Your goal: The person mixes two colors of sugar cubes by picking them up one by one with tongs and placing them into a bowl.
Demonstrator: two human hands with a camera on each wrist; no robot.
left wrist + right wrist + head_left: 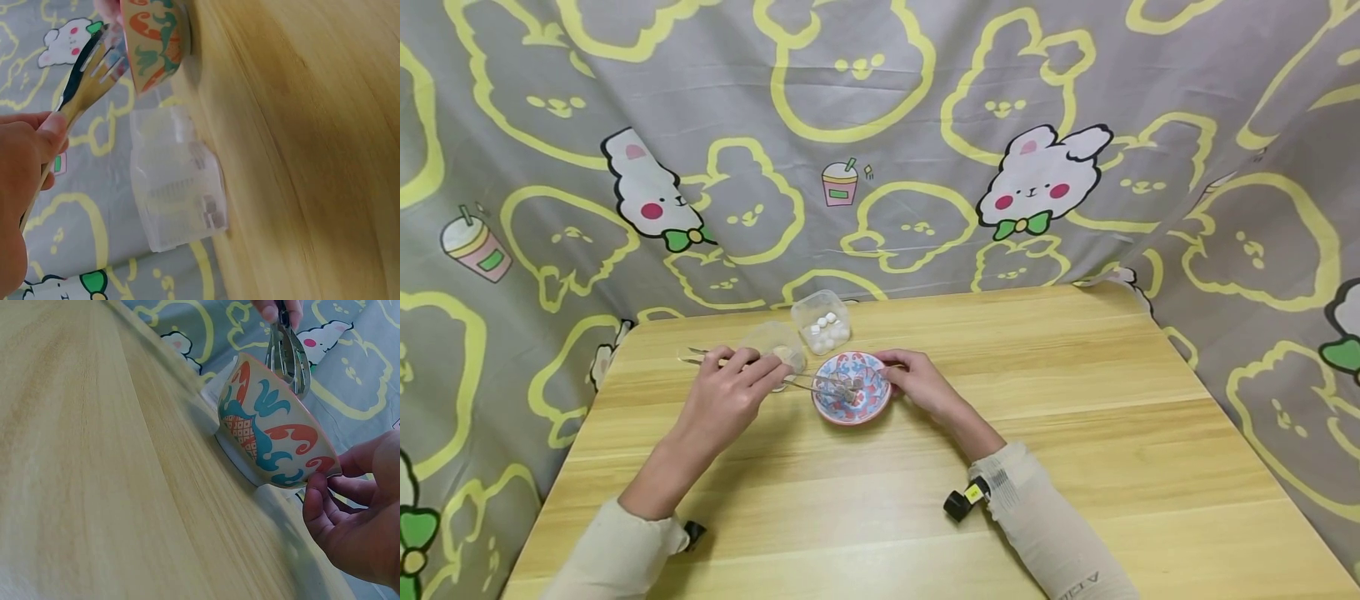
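My left hand (730, 392) grips two metal forks (289, 359) together by their handles, with the handle ends sticking out to the left in the head view. Their tines reach into a patterned bowl (850, 412), red and blue inside, with orange and teal shapes on its cream outer wall. What lies between the tines is too small to make out. On the bowl's right side, my right hand (921, 383) pinches the rim between thumb and fingers. In the right wrist view the bowl (269, 428) appears on the wooden table with that hand at its edge.
Behind the bowl stands a clear plastic box (805, 310) with several small white pieces in it. Another clear container (760, 335) is partly hidden behind my left hand. The wooden table (1037, 367) ends at a patterned grey curtain (917, 192).
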